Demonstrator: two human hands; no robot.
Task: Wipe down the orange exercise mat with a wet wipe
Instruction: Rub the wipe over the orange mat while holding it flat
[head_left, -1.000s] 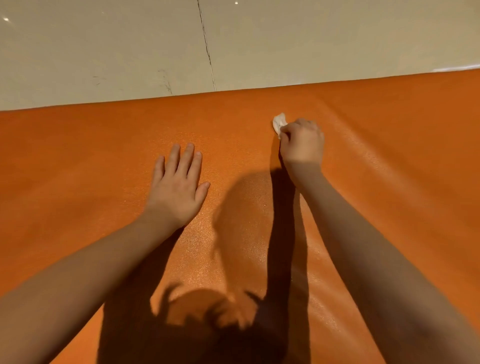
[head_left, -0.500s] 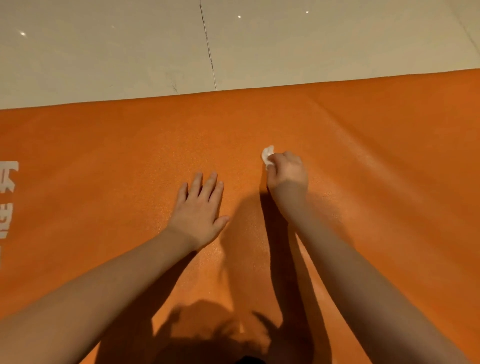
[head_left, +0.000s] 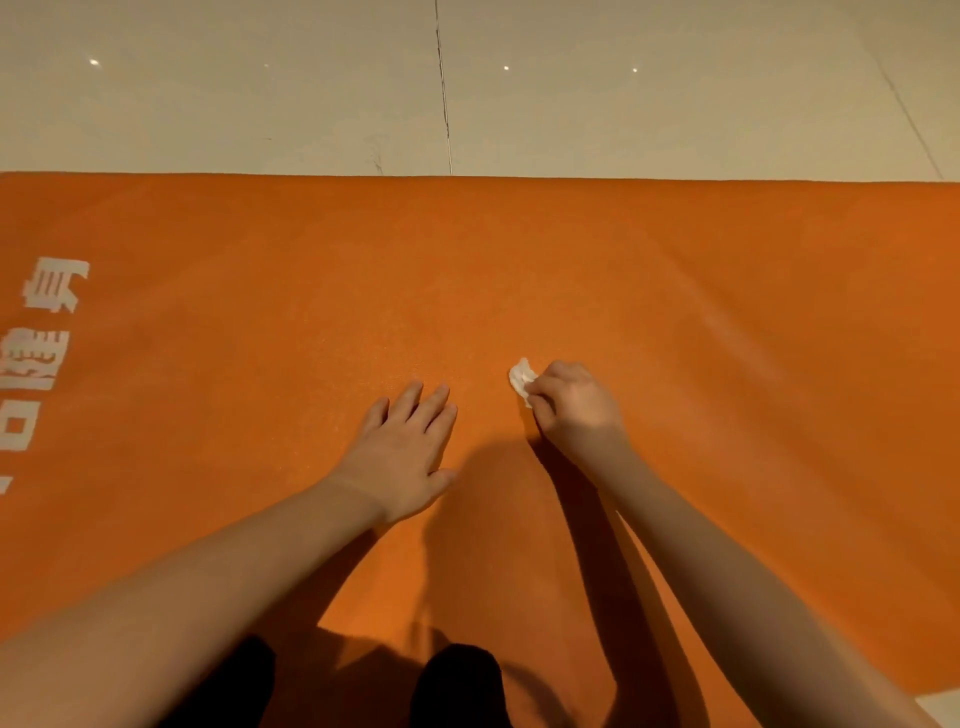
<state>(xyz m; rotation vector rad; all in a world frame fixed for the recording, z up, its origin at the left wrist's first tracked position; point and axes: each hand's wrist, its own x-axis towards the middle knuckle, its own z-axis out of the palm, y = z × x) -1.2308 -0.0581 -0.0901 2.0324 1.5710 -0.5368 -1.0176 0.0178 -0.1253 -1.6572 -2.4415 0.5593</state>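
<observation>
- Wide orange exercise mat (head_left: 675, 291) with a fine grained surface lies flat on a pale glossy tiled floor (head_left: 208, 93); the mat's far edge runs straight across the upper part of the view
- Right hand (head_left: 576, 410) is on the mat right of centre, knuckles up, fingers curled tight round a small crumpled white wet wipe (head_left: 521, 378)
- Wipe is held down at the mat surface; only a scrap of it pokes out past the fingertips, on the side toward the left hand
- Left hand (head_left: 410, 457) lies palm down on the mat just beside the right hand, not touching it; fingers straight and close together, thumb out to the side, holding nothing
- Both forearms are bare and reach in from the bottom corners; their dark shadows fall on the mat between and below the hands
- White blocky printed characters (head_left: 47, 332) run down the mat's left side, partly cut off by the frame; cannot read them
- Thin dark grout line (head_left: 444, 93) crosses the floor and meets the mat's far edge above the hands; small bright light spots reflect on the tiles
- Dark-clothed knee (head_left: 457, 686) of the person shows at bottom centre, over the mat
</observation>
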